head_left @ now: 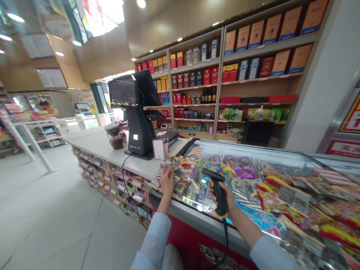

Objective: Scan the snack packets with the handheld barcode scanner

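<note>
A black and yellow barcode scanner is gripped upright in my right hand, its head pointing left and its cable hanging down over the red front of the glass-topped case. My left hand is at a pile of small clear and dark snack packets at the near left corner of the glass top. Its fingers are closed on a snack packet at the top of that pile; the fingertips are partly lost among the packets. Under and around the scanner lie purple and blue snack bags.
A black checkout terminal stands on the white counter, beside stacked plastic jars. Red and yellow snack bags cover the case's right side. Shelves of boxes and bottles line the wall behind. A cable hangs down the counter front.
</note>
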Tool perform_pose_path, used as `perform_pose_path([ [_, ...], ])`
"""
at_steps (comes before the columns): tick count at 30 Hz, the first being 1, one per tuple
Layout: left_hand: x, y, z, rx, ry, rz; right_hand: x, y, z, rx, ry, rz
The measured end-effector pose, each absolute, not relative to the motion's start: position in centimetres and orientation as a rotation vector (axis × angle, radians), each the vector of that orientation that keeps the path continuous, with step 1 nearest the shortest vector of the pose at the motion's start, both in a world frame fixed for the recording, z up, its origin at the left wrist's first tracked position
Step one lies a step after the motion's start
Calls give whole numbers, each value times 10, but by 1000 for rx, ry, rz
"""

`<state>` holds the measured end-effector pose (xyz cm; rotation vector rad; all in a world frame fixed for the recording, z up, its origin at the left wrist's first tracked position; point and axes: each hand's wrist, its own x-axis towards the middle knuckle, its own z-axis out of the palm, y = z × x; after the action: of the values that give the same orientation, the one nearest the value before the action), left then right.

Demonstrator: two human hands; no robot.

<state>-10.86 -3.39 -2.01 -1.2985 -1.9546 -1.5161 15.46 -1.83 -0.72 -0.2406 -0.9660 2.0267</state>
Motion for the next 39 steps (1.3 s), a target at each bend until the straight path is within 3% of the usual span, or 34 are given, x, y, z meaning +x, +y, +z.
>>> perform_pose_path([
  [39, -105, -35, -16, -1463, -1865, -1547, 159, -19, -4, -279, -1063, 1951],
])
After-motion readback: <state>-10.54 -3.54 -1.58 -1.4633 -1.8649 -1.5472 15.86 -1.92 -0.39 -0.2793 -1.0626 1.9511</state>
